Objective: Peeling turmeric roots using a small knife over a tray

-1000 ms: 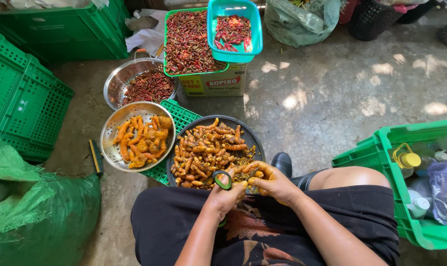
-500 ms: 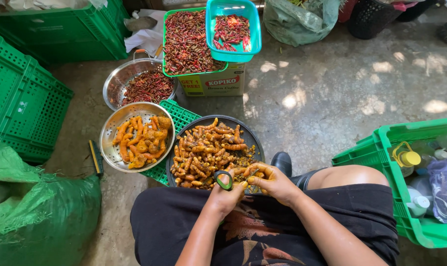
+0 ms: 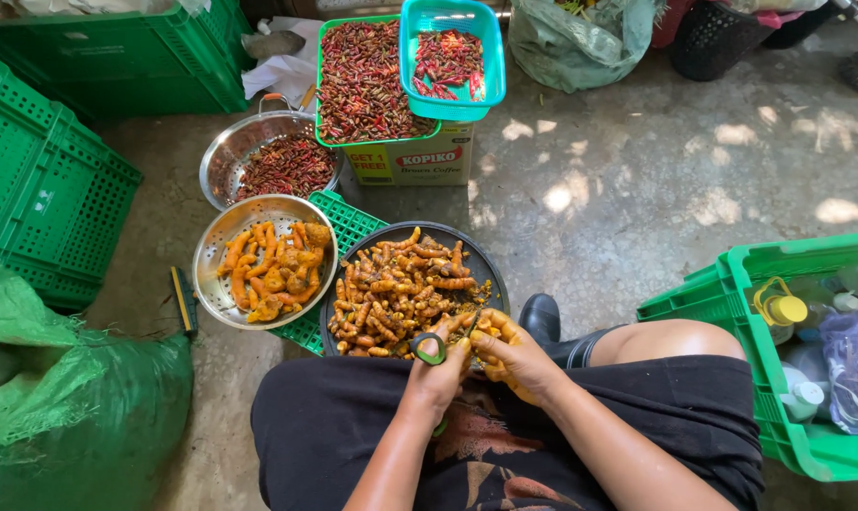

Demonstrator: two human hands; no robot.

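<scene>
Floor: bare grey concrete point(image 3: 656, 189), dappled with sun patches, rough and stained.
Left hand point(image 3: 440, 371): closed around green-handled scissors point(image 3: 431, 348), over the near rim of the dark tray.
Right hand point(image 3: 514, 355): clamped on a yellow root piece point(image 3: 486, 326), fingers stained yellow, touching the scissors' tip.
Hands: close together, above the lap in black cloth.
Dark tray point(image 3: 490, 274): round, on the floor just beyond the knees, heaped with unpeeled roots point(image 3: 396, 289).
Steel bowl point(image 3: 211, 284): left of the tray, holding peeled orange roots point(image 3: 273, 270).
Colander point(image 3: 225, 166): farther left, with dried chillies point(image 3: 287, 166).
Green basket point(image 3: 362, 80): far, full of chillies, on a cardboard box.
Teal basket point(image 3: 452, 19): resting on the green basket, fewer chillies inside.
Left side: green crates point(image 3: 41, 180), green sack point(image 3: 60, 426).
Right side: green crate point(image 3: 741, 322) with bottles.
Far: plastic bag point(image 3: 580, 43).
</scene>
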